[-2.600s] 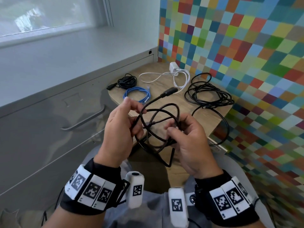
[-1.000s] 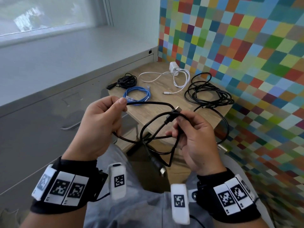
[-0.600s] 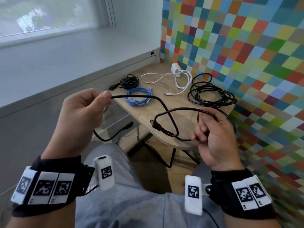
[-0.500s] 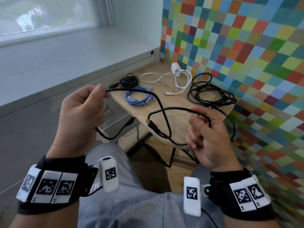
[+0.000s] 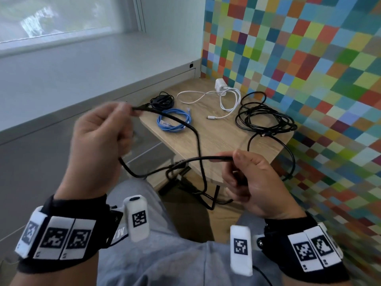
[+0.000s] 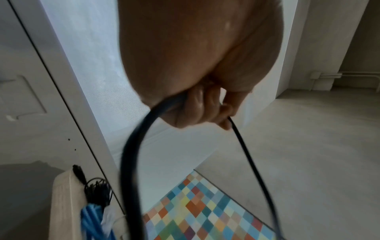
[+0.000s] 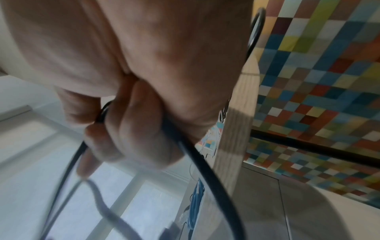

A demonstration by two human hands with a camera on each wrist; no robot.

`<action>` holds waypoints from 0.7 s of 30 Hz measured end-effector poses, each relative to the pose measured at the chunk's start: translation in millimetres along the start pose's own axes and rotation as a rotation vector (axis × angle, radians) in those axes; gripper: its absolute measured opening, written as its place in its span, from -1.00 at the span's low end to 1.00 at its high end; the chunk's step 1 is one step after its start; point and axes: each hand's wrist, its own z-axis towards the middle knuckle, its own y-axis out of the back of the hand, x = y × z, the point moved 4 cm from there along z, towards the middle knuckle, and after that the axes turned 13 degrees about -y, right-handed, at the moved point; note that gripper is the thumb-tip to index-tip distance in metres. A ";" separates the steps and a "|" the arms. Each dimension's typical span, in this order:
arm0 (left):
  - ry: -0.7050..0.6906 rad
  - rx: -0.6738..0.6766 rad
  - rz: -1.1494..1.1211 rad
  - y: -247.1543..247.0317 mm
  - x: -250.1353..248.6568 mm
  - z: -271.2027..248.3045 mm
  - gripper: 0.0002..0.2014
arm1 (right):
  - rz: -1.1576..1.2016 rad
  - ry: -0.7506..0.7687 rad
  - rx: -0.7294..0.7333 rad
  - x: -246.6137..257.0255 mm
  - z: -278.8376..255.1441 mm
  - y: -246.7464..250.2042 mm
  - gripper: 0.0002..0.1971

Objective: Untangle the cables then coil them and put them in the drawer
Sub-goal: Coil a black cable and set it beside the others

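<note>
Currently left hand (image 5: 99,145) and right hand (image 5: 249,182) each pinch the thin black cable (image 5: 195,139), held above the near edge of the light wooden worktop (image 5: 222,139); its slack loops below.

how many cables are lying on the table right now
4: small black bundle far left, blue coil in front of it, white charger cable at the back, big black tangle on the right.

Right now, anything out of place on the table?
Yes: a strand of the big black cable droops off the table edge on the right side. Blue cable sits coiled; white cable lies loose.
</note>
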 end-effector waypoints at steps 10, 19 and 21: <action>-0.041 -0.183 0.003 37.3 -16.5 15.3 -0.78 | -0.195 0.014 0.047 -3.1 1.5 -12.5 -0.58; 0.024 0.261 -0.111 -28.9 -23.7 -14.7 -0.77 | -0.272 0.408 -0.420 14.9 -2.9 -12.2 -0.47; 0.070 0.381 -0.161 -37.3 -24.0 -21.2 -0.67 | -0.285 0.427 -0.360 18.3 -4.1 -18.5 -0.41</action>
